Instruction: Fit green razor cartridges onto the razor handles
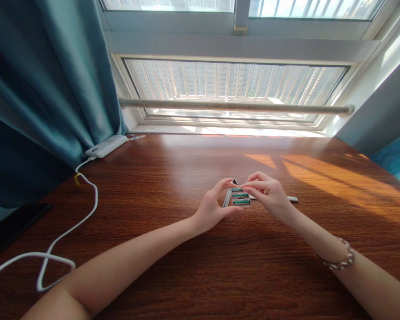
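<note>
My left hand [210,209] holds a small cartridge case [242,198] by its edges, thumb at the near side and fingers at the far side. Green-striped razor cartridges sit in rows inside it, and its lid [226,198] stands open on the left. My right hand [266,191] is closed in a pinch at the far right corner of the case; its fingertips hide whatever is between them. Beneath that hand a white razor handle [292,199] lies on the table, its end poking out to the right. A small dark piece [234,181] shows just beyond the case.
The brown wooden table [146,186] reaches to the window, where a metal rail [233,106] runs across. At the back left lies a white power bank [107,146] with a white cable [95,200]. A blue curtain [53,80] hangs beside it; a dark flat object [16,226] sits below.
</note>
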A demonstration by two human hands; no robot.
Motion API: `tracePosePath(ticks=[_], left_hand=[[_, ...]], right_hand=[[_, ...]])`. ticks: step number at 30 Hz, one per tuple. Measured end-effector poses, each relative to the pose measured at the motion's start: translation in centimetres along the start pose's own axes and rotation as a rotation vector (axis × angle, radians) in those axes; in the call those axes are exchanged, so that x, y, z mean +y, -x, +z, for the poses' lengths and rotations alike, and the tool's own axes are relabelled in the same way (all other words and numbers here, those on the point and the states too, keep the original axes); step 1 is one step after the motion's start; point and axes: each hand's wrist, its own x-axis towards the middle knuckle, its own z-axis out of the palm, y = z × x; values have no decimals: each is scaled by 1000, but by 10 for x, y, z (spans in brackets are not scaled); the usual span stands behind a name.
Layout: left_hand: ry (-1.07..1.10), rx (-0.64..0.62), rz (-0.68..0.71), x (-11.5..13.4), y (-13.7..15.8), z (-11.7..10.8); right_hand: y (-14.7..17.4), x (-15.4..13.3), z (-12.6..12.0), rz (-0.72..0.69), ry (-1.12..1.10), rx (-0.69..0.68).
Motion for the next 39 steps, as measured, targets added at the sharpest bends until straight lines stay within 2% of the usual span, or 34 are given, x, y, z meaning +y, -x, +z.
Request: tracePosePath(ticks=[12, 20, 29, 39], left_hand=[[-50, 16, 58, 1, 0, 0], [-123, -9, 91, -3, 0, 0], [-310, -8, 149, -5, 3, 1], [-322, -39, 134, -1, 3, 1]], right_hand=[[-2, 0, 1, 80, -80, -26], [0, -4, 2, -45, 58, -10], [3, -6, 7, -61, 132, -41], [2, -6, 7, -72, 143, -33]])
